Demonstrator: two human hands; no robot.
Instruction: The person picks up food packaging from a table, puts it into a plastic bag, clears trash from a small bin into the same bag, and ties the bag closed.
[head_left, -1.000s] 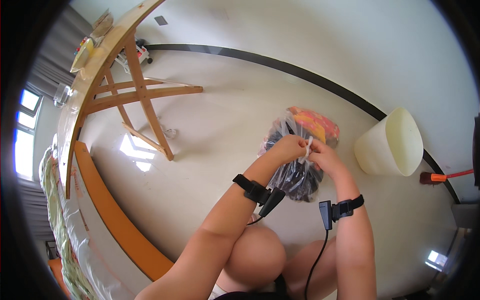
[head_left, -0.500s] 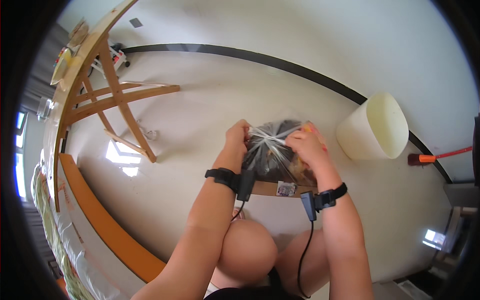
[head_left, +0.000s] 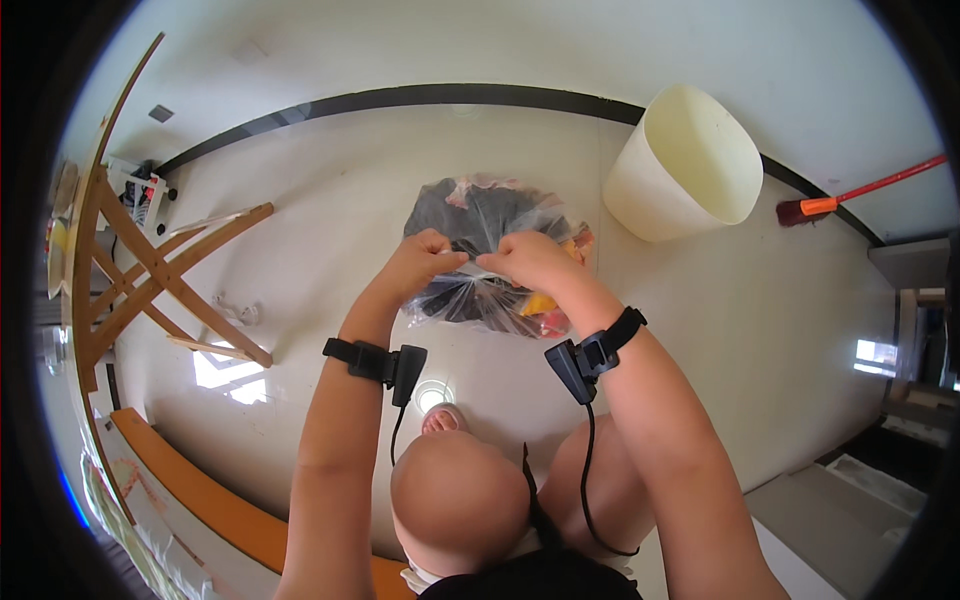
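A clear plastic bag (head_left: 470, 210) bulging with dark, red and yellow wrappers or scraps lies on the floor in front of my knees. Above it, my left hand (head_left: 420, 264) is closed in a pinch on the bag's gathered plastic, thumb pointing right. Facing it, my right hand (head_left: 528, 258) grips the gathered plastic from the other side, its thumb pointing left. A short gap separates the two hands, and creases in the film run out from between them. Whether the plastic is knotted there I cannot make out.
A cream waste bin (head_left: 640, 185) stands by the wall at the far right, a red-handled broom (head_left: 812, 208) beyond it. To the left are a table with crossed wooden legs (head_left: 160, 270) and an orange-edged low bench or bed (head_left: 200, 480). A small white cart (head_left: 145, 200) is behind the table.
The view has shifted, and the bin sits more leftward. My hands have closed into tighter grips on the plastic. The brown box-like edge with a label by the bag no longer shows.
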